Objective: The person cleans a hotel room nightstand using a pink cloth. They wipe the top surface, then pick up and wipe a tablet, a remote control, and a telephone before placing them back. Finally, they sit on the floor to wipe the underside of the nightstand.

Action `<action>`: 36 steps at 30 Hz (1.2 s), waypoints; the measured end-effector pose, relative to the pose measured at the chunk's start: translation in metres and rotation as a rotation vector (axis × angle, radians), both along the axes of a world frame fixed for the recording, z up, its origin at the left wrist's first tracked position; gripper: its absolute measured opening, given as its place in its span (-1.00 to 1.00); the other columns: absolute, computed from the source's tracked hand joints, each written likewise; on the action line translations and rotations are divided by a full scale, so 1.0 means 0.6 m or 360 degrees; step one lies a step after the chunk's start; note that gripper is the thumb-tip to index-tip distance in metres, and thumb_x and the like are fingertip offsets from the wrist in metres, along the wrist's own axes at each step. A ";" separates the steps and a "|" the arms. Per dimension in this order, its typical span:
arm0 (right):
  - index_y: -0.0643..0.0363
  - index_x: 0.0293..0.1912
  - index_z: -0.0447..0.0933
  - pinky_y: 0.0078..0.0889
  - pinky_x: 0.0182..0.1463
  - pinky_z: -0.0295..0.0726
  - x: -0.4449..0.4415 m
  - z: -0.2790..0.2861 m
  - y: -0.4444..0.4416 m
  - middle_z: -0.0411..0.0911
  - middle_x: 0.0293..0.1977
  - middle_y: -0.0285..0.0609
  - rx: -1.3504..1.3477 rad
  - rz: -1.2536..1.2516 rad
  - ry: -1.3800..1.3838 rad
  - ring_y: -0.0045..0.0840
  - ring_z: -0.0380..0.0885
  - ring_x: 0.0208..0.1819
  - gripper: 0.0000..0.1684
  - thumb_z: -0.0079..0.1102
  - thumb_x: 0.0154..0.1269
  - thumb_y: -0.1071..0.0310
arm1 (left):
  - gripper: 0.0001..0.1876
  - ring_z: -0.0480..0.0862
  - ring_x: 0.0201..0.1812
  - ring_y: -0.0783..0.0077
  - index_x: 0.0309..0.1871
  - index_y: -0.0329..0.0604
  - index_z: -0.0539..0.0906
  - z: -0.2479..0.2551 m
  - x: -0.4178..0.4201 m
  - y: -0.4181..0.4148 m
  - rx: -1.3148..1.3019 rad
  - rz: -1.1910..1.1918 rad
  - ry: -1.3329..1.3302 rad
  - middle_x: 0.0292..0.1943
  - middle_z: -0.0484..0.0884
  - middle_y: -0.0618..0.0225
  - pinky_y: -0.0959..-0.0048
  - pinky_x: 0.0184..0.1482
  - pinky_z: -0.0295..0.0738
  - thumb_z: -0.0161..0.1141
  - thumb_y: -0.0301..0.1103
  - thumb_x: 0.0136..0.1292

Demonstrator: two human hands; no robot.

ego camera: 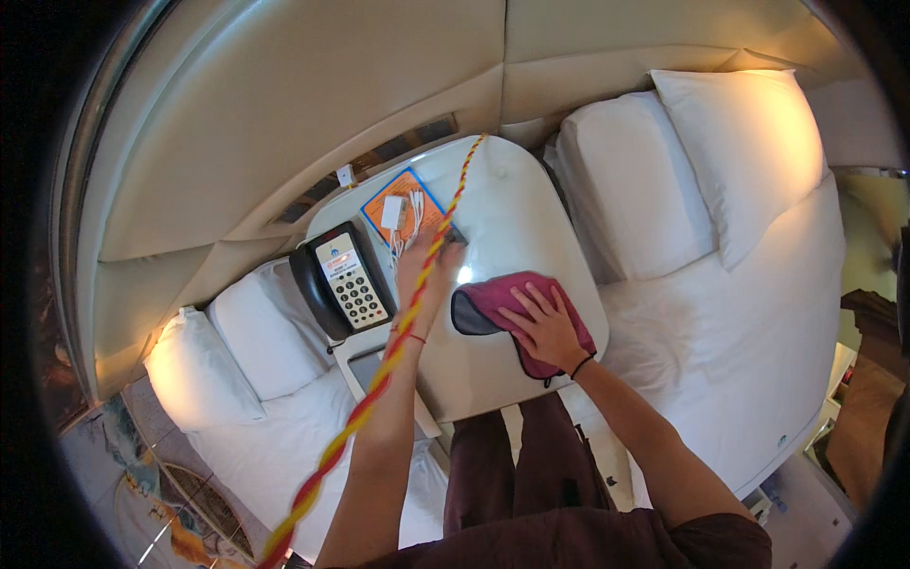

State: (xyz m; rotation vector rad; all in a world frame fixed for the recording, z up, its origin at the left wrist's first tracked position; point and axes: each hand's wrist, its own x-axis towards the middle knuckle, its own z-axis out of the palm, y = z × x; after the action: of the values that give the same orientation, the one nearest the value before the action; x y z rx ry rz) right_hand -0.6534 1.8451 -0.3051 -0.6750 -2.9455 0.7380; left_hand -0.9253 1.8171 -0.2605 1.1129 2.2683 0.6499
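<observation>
My right hand (544, 331) lies flat with fingers spread on a folded magenta cleaning cloth (569, 295), which rests on a white bedside table (490, 384). One folded-over corner of the cloth shows a grey underside. Blurred and partly behind a twisted cord, my left hand (419, 267) is at the lower edge of an orange card with a blue border (426, 186). A small dark object (453, 236) shows by its fingers; whether they grip it is unclear. On the card lies a white charger (393, 212) with white cables (416, 211).
A black desk telephone (355, 284) stands left of my left hand. The red-and-yellow cord (341, 448) crosses the view diagonally. White beds with pillows (640, 185) flank the table, and a padded wall panel (355, 92) rises behind it. A white plug (345, 175) sits in the wall strip.
</observation>
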 end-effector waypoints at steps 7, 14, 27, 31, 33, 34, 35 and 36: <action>-0.25 0.34 0.41 0.30 0.49 -0.04 -0.005 0.005 -0.001 0.15 0.47 -0.21 -0.0025 0.0018 -0.0013 -0.19 0.05 0.51 -0.46 0.06 0.39 0.09 | -0.16 0.56 0.25 0.25 0.56 -0.17 0.06 0.072 0.006 0.152 0.1029 0.0040 -0.0383 0.43 0.31 0.01 0.37 0.16 0.54 0.29 -0.23 0.34; -0.25 0.34 0.42 0.28 0.50 -0.05 0.002 0.001 0.004 0.16 0.47 -0.20 -0.0033 -0.0012 0.0005 -0.20 0.05 0.52 -0.46 0.07 0.38 0.08 | -0.37 0.52 0.29 0.14 0.42 -0.25 0.36 0.042 -0.102 0.127 0.0826 0.0633 -0.0357 0.39 0.37 -0.01 0.31 0.29 0.45 0.27 -0.25 0.33; -0.24 0.34 0.42 0.23 0.51 -0.06 0.002 0.004 0.006 0.16 0.47 -0.21 -0.0076 -0.0039 0.0032 -0.21 0.06 0.51 -0.45 0.09 0.38 0.11 | -0.71 0.08 0.51 -0.17 -0.18 0.14 0.72 -0.055 -0.046 0.060 -0.0108 -0.0587 0.0995 0.38 0.36 0.26 -0.52 0.34 -0.12 0.26 0.07 0.22; -0.22 0.33 0.42 0.22 0.50 -0.05 -0.013 0.008 0.022 0.20 0.45 -0.18 -0.0062 -0.0056 0.0022 -0.20 0.10 0.50 -0.46 0.10 0.38 0.11 | -0.73 0.06 0.53 -0.15 -0.10 0.16 0.71 -0.050 -0.058 0.033 -0.0112 -0.0680 0.1012 0.43 0.31 0.26 -0.47 0.38 -0.14 0.25 0.01 0.25; -0.20 0.34 0.42 0.22 0.50 -0.05 -0.045 0.003 0.058 0.21 0.44 -0.16 0.0014 -0.0160 0.0146 -0.17 0.12 0.48 -0.44 0.11 0.36 0.12 | -0.71 0.05 0.53 -0.15 -0.04 0.17 0.70 -0.046 -0.064 0.018 -0.0032 -0.0670 0.1035 0.46 0.28 0.26 -0.42 0.41 -0.14 0.23 0.01 0.27; -0.20 0.34 0.40 0.23 0.49 -0.04 -0.066 0.004 0.084 0.21 0.44 -0.15 0.0075 -0.0211 0.0134 -0.17 0.12 0.48 -0.43 0.12 0.35 0.11 | -0.69 0.05 0.54 -0.13 0.07 0.14 0.65 -0.036 -0.057 0.015 0.0017 -0.0613 0.0943 0.49 0.23 0.23 -0.31 0.45 -0.11 0.25 -0.11 0.28; -0.20 0.35 0.39 0.23 0.49 -0.04 -0.086 0.001 0.114 0.20 0.44 -0.14 0.0141 -0.0272 0.0117 -0.16 0.11 0.48 -0.41 0.12 0.34 0.10 | -0.67 0.05 0.54 -0.12 0.09 0.11 0.64 -0.025 -0.044 0.014 0.0133 -0.0544 0.0848 0.47 0.26 0.21 -0.28 0.46 -0.10 0.26 -0.17 0.26; -0.21 0.36 0.37 0.25 0.49 -0.03 -0.108 -0.008 0.144 0.19 0.45 -0.14 0.0238 -0.0308 0.0093 -0.15 0.10 0.48 -0.40 0.11 0.34 0.09 | -0.65 0.06 0.53 -0.11 0.11 0.07 0.63 -0.012 -0.027 0.007 0.0247 -0.0475 0.0757 0.45 0.29 0.19 -0.26 0.47 -0.09 0.27 -0.24 0.25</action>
State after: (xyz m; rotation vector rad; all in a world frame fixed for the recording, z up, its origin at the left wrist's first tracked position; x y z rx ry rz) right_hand -0.7181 1.9316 -0.3097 -0.8923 -2.7951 0.5062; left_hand -0.9414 1.8213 -0.2679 1.7990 2.3813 0.4818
